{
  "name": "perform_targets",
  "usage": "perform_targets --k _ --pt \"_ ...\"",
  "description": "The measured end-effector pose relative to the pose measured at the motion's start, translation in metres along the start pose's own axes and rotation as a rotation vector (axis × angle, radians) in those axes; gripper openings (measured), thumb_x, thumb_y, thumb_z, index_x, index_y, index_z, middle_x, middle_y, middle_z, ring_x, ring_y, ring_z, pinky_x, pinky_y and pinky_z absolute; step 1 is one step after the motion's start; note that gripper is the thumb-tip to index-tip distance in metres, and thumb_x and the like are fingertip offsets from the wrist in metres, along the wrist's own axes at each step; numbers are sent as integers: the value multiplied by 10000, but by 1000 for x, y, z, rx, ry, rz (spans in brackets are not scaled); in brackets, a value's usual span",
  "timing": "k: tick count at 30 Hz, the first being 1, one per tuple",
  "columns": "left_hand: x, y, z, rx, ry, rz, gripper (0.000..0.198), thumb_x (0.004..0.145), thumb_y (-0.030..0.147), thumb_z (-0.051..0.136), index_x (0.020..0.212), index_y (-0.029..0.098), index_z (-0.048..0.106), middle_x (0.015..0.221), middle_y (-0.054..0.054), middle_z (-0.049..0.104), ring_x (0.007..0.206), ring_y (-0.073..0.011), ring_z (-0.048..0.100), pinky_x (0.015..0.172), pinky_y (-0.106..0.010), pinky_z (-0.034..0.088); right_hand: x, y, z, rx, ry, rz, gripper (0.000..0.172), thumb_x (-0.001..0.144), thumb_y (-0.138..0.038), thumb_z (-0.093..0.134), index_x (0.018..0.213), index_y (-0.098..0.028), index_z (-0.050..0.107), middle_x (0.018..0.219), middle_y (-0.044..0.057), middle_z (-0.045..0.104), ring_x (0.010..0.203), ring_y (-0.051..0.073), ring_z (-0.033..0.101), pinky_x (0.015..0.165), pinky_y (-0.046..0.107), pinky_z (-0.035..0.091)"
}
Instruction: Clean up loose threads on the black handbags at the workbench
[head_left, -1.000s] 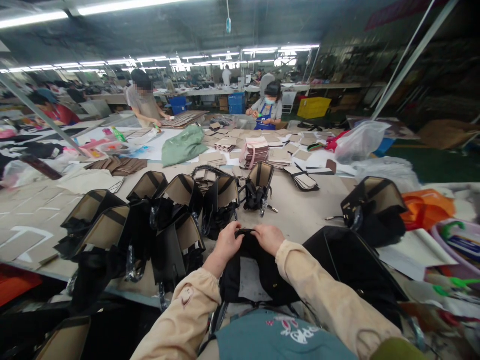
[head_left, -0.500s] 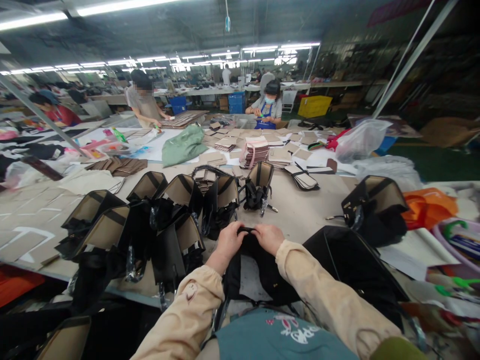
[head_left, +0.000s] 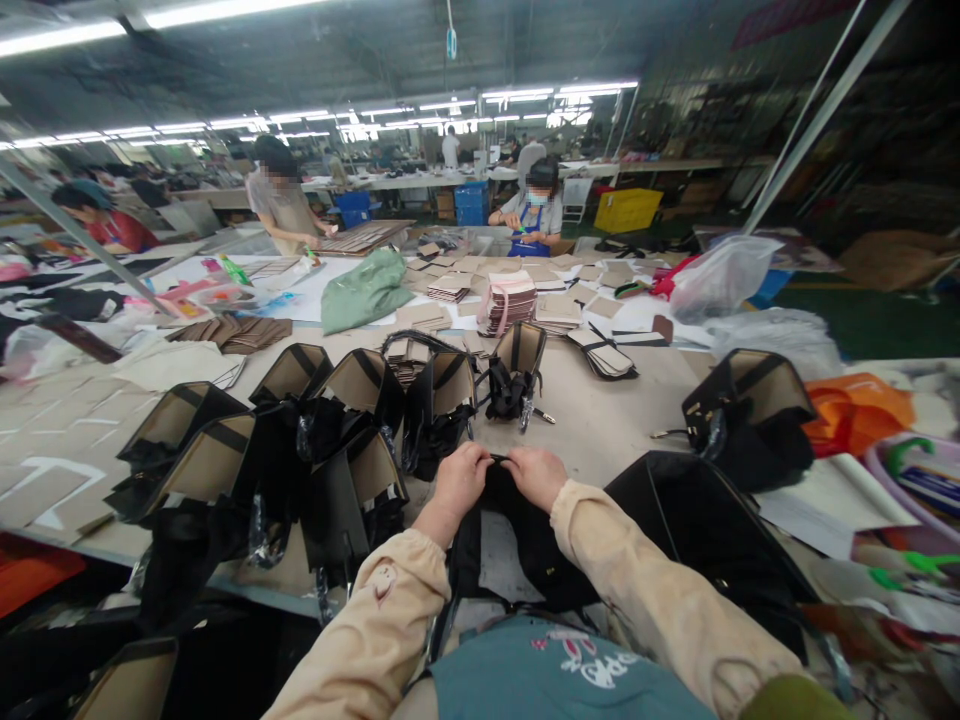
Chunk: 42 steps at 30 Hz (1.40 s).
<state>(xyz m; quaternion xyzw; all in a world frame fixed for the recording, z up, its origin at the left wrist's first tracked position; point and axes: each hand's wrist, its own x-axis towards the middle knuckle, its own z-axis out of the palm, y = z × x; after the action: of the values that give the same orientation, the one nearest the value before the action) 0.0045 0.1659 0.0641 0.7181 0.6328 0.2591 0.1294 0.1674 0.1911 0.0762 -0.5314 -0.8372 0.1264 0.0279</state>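
Note:
In the head view, a black bag (head_left: 521, 525) with a small gold mark lies right in front of my body. My left hand (head_left: 457, 488) pinches its far edge between closed fingers. Close beside it, my right hand (head_left: 537, 478) grips the same edge, leaving a short stretch of black material between the two. The fingertips partly hide what they hold. Just beyond the hands stands a small black bag (head_left: 517, 365) with a beige inside and a zip pull. A larger black bag (head_left: 675, 520) lies by my right forearm.
Several unfinished black bags (head_left: 364, 385) crowd the table (head_left: 600, 430) on the left. Another black bag (head_left: 742, 410) stands at right, near an orange bag (head_left: 862, 410) and a purple basket (head_left: 877, 455). Stacked beige pieces (head_left: 559, 310) and a green cloth (head_left: 367, 290) lie farther back. Co-workers sit and stand beyond.
My fingers have shifted slightly along the bag's edge, and the hands stay close together. The view has moved a little; the other bags lie as before.

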Motion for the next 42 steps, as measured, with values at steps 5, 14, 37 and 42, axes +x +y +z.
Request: perform_targets --k 5,14,37,42 --pt "1 3 1 82 -3 -22 115 837 246 494 825 198 598 852 -22 628 812 -139 592 747 -238 443 0 0 1 7 7 -3 347 921 -406 337 915 -226 633 958 47 665 883 171 595 709 261 407" --pt "2 8 4 163 -14 -69 120 837 246 467 837 189 572 861 -33 622 786 -154 601 711 -251 434 -1 0 0 13 14 0 341 919 -398 335 913 -226 630 956 45 663 868 171 597 687 259 405" --pt "2 -6 6 -63 13 -119 159 794 210 552 952 211 544 894 -19 664 854 -152 628 767 -257 468 9 -7 -4 6 -1 -88 397 924 -402 286 940 -223 641 943 61 658 884 187 590 715 277 408" --pt "2 -14 8 -194 15 -162 314 760 182 597 1071 188 554 961 -46 693 893 -157 644 841 -283 485 10 -6 -3 11 2 -80 354 918 -374 319 917 -211 633 943 62 655 876 188 589 705 275 406"
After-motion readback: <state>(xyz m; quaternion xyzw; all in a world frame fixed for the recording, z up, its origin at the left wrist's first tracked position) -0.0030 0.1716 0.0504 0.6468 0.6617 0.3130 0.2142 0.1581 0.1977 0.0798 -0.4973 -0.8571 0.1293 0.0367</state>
